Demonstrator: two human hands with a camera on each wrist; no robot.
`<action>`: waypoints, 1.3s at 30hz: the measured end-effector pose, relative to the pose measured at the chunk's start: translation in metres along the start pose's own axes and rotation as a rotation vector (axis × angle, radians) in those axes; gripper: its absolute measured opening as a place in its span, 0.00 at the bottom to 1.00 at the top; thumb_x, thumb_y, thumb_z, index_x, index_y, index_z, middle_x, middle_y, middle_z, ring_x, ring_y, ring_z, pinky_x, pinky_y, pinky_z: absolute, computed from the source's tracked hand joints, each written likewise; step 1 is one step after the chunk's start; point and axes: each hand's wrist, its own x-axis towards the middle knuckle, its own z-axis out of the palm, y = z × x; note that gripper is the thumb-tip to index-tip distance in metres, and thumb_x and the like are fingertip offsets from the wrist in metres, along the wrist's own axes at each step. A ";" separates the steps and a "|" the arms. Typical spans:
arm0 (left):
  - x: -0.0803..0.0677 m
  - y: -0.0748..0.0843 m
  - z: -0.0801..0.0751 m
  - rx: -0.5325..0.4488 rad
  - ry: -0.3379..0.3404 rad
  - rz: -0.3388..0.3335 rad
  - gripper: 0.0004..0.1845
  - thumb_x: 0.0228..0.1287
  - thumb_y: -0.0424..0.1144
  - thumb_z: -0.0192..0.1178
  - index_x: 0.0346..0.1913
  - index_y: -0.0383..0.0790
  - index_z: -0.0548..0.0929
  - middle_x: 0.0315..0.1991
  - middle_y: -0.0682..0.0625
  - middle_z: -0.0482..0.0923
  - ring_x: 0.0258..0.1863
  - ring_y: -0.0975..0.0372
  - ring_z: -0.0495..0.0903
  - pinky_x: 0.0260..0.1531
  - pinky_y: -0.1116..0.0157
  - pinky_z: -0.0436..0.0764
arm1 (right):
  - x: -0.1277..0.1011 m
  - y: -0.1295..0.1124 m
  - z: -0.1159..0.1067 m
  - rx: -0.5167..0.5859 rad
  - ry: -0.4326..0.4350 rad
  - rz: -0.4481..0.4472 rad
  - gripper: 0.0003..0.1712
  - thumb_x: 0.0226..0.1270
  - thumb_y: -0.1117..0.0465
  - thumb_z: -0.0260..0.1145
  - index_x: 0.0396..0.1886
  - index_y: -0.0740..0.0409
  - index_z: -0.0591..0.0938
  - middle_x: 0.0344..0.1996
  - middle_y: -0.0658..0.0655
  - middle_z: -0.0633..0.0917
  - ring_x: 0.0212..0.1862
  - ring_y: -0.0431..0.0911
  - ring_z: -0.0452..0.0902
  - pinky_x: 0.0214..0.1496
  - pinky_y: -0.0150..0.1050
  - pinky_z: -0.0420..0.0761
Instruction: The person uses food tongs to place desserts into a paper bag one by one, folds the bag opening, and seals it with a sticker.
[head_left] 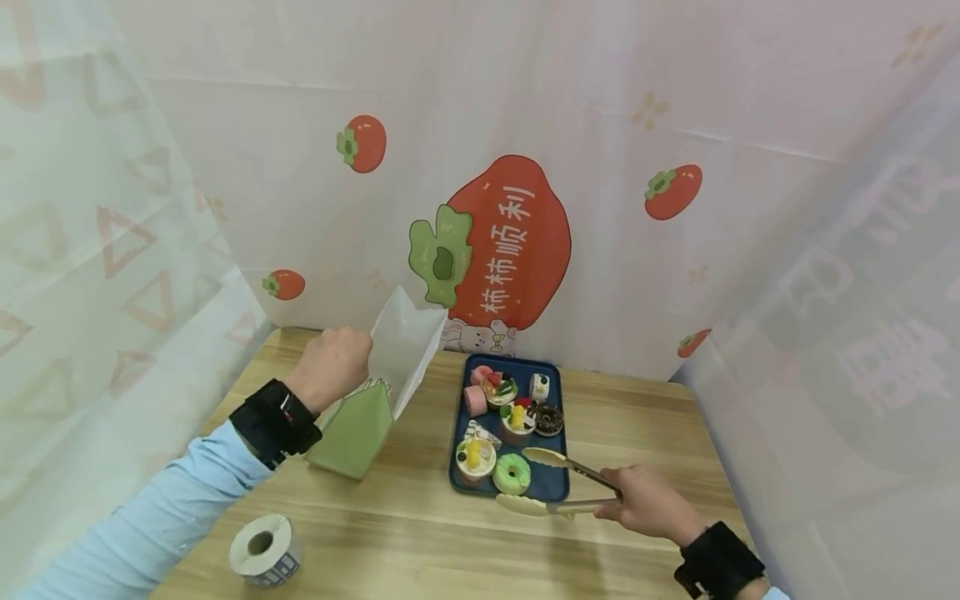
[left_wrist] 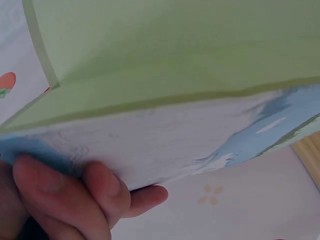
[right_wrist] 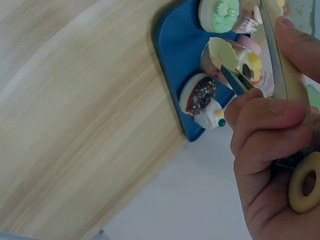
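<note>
My left hand (head_left: 333, 367) grips the edge of a paper bag (head_left: 352, 437), green at the bottom with a white upper part, which stands tilted on the left of the table. In the left wrist view, curled fingers (left_wrist: 65, 195) lie against the bag's printed side (left_wrist: 150, 145). My right hand (head_left: 648, 502) holds food tongs (head_left: 581, 505) with spread, cream-coloured tips. Those tips are near a green donut (head_left: 512, 474) at the front of a blue tray (head_left: 551, 483), nothing between them that I can make out. The right wrist view shows fingers wrapped around the tongs' handle.
On the tray sit a chocolate donut (head_left: 549, 420), fruit-topped cups (head_left: 476, 458), a pink roll (head_left: 475, 401) and a small white cake (head_left: 539, 386). A label roll (head_left: 264, 550) stands at the table's front left. Printed cloth (head_left: 600, 108) hangs behind and at both sides.
</note>
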 end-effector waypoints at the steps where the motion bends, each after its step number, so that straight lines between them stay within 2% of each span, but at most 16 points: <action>1: 0.000 0.000 0.000 0.001 -0.007 -0.004 0.18 0.53 0.18 0.55 0.15 0.40 0.66 0.16 0.53 0.57 0.15 0.60 0.62 0.12 0.63 0.66 | 0.001 0.000 0.002 -0.001 0.002 0.005 0.16 0.64 0.55 0.74 0.28 0.50 0.73 0.15 0.39 0.59 0.17 0.32 0.50 0.21 0.31 0.52; 6: 0.000 0.000 0.000 -0.010 -0.050 -0.029 0.17 0.54 0.18 0.55 0.15 0.39 0.67 0.16 0.53 0.58 0.15 0.60 0.63 0.13 0.64 0.66 | 0.005 0.001 0.007 0.002 0.012 0.041 0.14 0.64 0.54 0.74 0.31 0.52 0.77 0.15 0.39 0.63 0.16 0.32 0.54 0.20 0.31 0.54; 9: -0.001 -0.001 0.000 -0.005 -0.035 -0.021 0.17 0.53 0.18 0.55 0.16 0.39 0.68 0.15 0.53 0.59 0.15 0.60 0.63 0.12 0.64 0.66 | 0.007 0.001 0.009 -0.003 0.016 0.060 0.13 0.64 0.54 0.74 0.33 0.54 0.79 0.15 0.40 0.65 0.17 0.32 0.55 0.20 0.31 0.55; 14: -0.002 -0.002 -0.001 0.010 0.008 0.005 0.18 0.53 0.18 0.56 0.15 0.39 0.66 0.15 0.53 0.57 0.15 0.61 0.62 0.12 0.64 0.65 | 0.009 0.000 0.014 -0.041 0.031 0.073 0.12 0.63 0.55 0.74 0.31 0.53 0.79 0.16 0.41 0.67 0.17 0.33 0.57 0.20 0.31 0.57; 23: -0.002 -0.005 -0.001 -0.012 -0.004 0.007 0.18 0.55 0.18 0.55 0.16 0.39 0.67 0.16 0.54 0.55 0.14 0.62 0.59 0.13 0.66 0.61 | 0.010 -0.002 0.020 -0.070 0.045 0.103 0.11 0.62 0.56 0.75 0.29 0.53 0.81 0.17 0.43 0.70 0.18 0.34 0.59 0.22 0.32 0.59; 27: -0.002 -0.005 0.000 -0.023 -0.016 -0.005 0.20 0.55 0.18 0.54 0.15 0.42 0.64 0.16 0.54 0.54 0.14 0.63 0.58 0.13 0.66 0.61 | 0.008 0.000 0.023 -0.101 0.077 0.081 0.10 0.62 0.56 0.75 0.29 0.52 0.81 0.17 0.42 0.70 0.18 0.33 0.58 0.22 0.32 0.59; 31: -0.003 -0.004 0.001 -0.027 -0.021 -0.005 0.21 0.55 0.18 0.54 0.15 0.42 0.62 0.16 0.55 0.53 0.15 0.63 0.57 0.13 0.66 0.60 | 0.000 0.006 0.024 -0.023 0.049 0.085 0.07 0.65 0.57 0.73 0.31 0.54 0.83 0.18 0.43 0.71 0.18 0.34 0.56 0.22 0.33 0.57; 35: -0.004 -0.004 0.003 -0.023 -0.018 -0.005 0.20 0.56 0.18 0.54 0.16 0.41 0.63 0.16 0.54 0.53 0.15 0.62 0.57 0.13 0.66 0.60 | -0.009 0.011 0.022 0.080 0.018 0.105 0.08 0.67 0.58 0.70 0.31 0.55 0.81 0.17 0.43 0.66 0.18 0.35 0.51 0.22 0.34 0.54; 39: -0.006 -0.005 0.003 -0.024 -0.007 -0.009 0.19 0.57 0.18 0.54 0.16 0.41 0.64 0.16 0.54 0.53 0.15 0.62 0.58 0.13 0.66 0.60 | -0.015 0.014 0.018 0.110 0.031 0.105 0.09 0.69 0.56 0.69 0.33 0.57 0.82 0.16 0.42 0.63 0.18 0.34 0.50 0.22 0.33 0.53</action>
